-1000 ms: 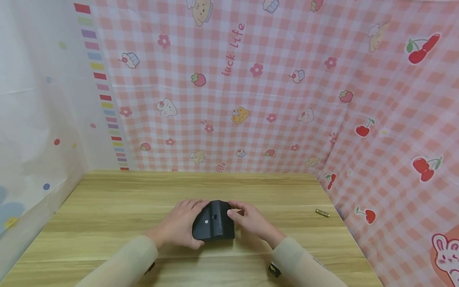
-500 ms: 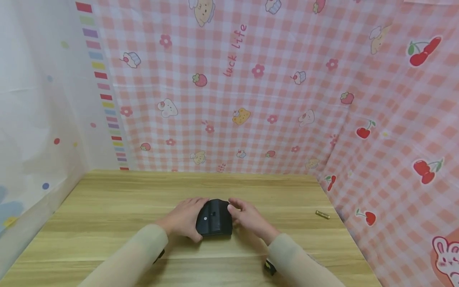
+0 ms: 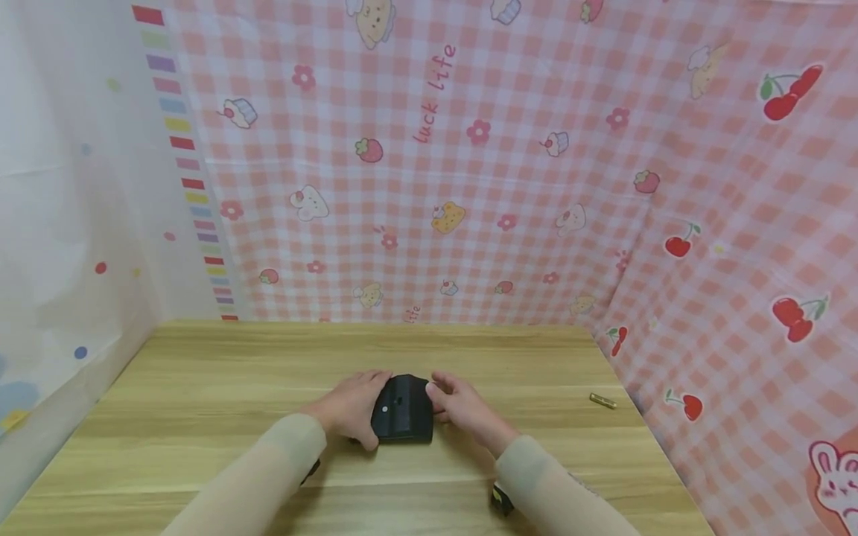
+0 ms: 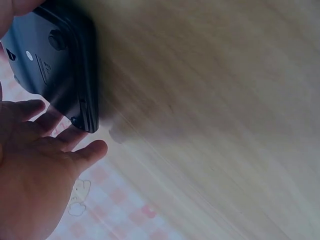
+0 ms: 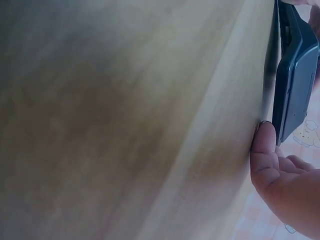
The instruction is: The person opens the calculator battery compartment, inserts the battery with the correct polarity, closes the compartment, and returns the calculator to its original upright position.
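Observation:
Both hands are at a black plastic device, its kind unclear, with a ridge, a small slot and a white round spot on the face turned up. In the left wrist view its face shows a round dark foot and small markings. My left hand grips its left side, thumb at the near edge and fingers at the far edge. My right hand holds the right edge, thumb near the top. In the right wrist view the device stands tilted against the table surface, with a narrow gap beside it.
A small gold battery lies on the right part of the wooden table. Pink checked cloth hangs behind and at the right, white cloth at the left. Small black items sit under both cuffs.
The device has tilted slightly and turned a little. My left hand and forearm have shifted right. The right hand has moved only slightly; the battery lies where it was.

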`<state>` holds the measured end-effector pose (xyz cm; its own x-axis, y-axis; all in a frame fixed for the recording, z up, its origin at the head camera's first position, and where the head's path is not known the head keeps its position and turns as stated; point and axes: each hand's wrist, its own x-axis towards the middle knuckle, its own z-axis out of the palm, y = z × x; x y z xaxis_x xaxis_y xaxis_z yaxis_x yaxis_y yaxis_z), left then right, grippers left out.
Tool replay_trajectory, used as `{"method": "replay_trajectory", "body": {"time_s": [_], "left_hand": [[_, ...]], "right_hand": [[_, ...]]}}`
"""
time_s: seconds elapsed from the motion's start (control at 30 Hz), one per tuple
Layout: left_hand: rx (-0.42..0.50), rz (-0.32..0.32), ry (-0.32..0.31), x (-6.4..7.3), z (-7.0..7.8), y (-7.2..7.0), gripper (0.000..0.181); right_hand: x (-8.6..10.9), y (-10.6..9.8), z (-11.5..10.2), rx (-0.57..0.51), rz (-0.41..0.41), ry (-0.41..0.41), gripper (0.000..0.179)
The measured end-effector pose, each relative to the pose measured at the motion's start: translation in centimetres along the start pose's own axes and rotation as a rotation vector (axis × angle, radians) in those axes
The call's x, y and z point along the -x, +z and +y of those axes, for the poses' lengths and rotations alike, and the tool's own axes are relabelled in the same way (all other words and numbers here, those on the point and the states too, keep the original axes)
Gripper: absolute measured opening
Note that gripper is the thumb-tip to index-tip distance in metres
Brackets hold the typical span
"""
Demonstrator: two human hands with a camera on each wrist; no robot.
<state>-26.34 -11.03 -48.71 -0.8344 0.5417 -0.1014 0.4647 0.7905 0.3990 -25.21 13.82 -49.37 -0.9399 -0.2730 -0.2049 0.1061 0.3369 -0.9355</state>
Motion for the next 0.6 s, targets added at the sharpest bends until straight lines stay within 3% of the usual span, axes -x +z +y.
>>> {"method": "replay_trajectory", "body": {"time_s": [0.27,0.6], "left_hand": [[-0.013,-0.014,0.007,-0.49,0.25,0.08,0.127],[0.012,-0.05,-0.037,-0.7,0.44,-0.11,0.128]], "right_hand": [[-0.24,-0.2,0.24,0.007,0.031,0.037,0.061],[-0.13,-0.58,0.3,-0.016,0.03,0.047,0.062]]}}
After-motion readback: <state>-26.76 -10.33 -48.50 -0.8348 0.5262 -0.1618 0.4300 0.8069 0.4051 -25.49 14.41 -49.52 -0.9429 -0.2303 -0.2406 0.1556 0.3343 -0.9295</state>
